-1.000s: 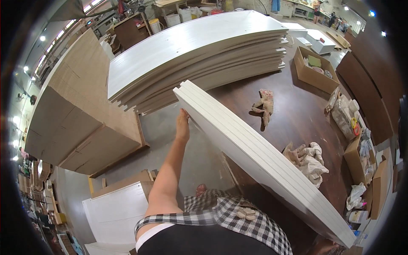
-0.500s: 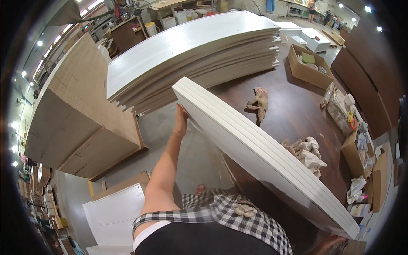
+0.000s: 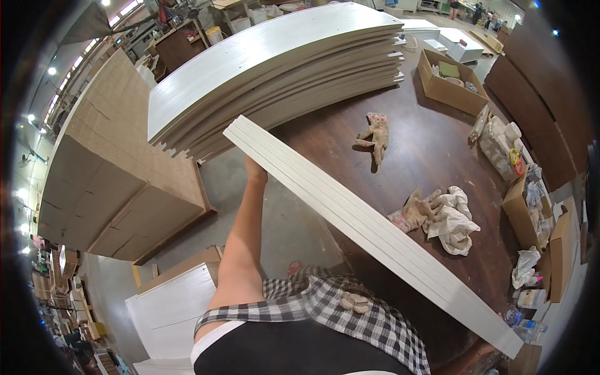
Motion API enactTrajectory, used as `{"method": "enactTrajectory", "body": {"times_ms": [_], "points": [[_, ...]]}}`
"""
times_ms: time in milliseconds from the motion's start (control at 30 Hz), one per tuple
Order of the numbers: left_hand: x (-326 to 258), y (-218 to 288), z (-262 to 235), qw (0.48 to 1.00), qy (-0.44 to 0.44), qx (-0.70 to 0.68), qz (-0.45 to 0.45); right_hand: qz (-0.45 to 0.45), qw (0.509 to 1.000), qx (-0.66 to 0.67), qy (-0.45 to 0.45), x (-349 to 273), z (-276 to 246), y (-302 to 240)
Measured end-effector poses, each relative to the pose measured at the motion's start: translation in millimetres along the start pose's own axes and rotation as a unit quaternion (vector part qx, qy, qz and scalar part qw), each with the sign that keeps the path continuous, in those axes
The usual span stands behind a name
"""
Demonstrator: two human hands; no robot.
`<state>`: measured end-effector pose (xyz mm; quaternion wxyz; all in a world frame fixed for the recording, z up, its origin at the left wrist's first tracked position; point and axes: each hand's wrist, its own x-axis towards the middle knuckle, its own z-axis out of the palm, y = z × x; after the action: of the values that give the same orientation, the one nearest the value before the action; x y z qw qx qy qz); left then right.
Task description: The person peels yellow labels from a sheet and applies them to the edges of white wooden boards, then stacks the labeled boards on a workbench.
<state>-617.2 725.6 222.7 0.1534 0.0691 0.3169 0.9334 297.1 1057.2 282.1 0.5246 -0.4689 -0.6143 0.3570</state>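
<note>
A tight bundle of several long white boards (image 3: 356, 219) is held aslant, its narrow edges turned up toward me. It runs from the upper left of the brown table to the lower right. My left hand (image 3: 255, 170) grips the far left end from beneath, and the boards hide its fingers. At the near right end, my right hand (image 3: 481, 357) holds the bundle from below, mostly out of sight. Past the far end lies a big stack of white panels (image 3: 269, 47). Beyond the bundle, a stained work glove (image 3: 376, 134) and a crumpled white cloth (image 3: 453, 225) lie on the table.
A tall stack of brown boards (image 3: 119, 169) stands at the left, with white panels (image 3: 172, 309) below it. On the table's right side are an open cardboard box (image 3: 450, 87), another box (image 3: 525, 212) with plastic bags, and a plastic bottle (image 3: 531, 328).
The bundle has tipped so its edges face up more and its broad white side no longer shows. Its far end has shifted left with my left hand. More of the crumpled cloth shows.
</note>
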Motion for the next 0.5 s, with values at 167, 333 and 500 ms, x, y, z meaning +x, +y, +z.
{"method": "enactTrajectory", "body": {"times_ms": [167, 333, 500], "points": [[12, -5, -16, 0.994, 0.021, 0.081, 0.071, 0.019, 0.999, 0.027, 0.019, 4, 23, -7], [-28, 6, 71, 0.984, 0.130, 0.117, 0.040, 0.026, 0.999, 0.033, 0.035, 8, 39, -25], [-32, 13, 73, 0.987, 0.087, 0.116, 0.075, 0.029, 0.997, 0.052, 0.041, 13, 68, -38]]}}
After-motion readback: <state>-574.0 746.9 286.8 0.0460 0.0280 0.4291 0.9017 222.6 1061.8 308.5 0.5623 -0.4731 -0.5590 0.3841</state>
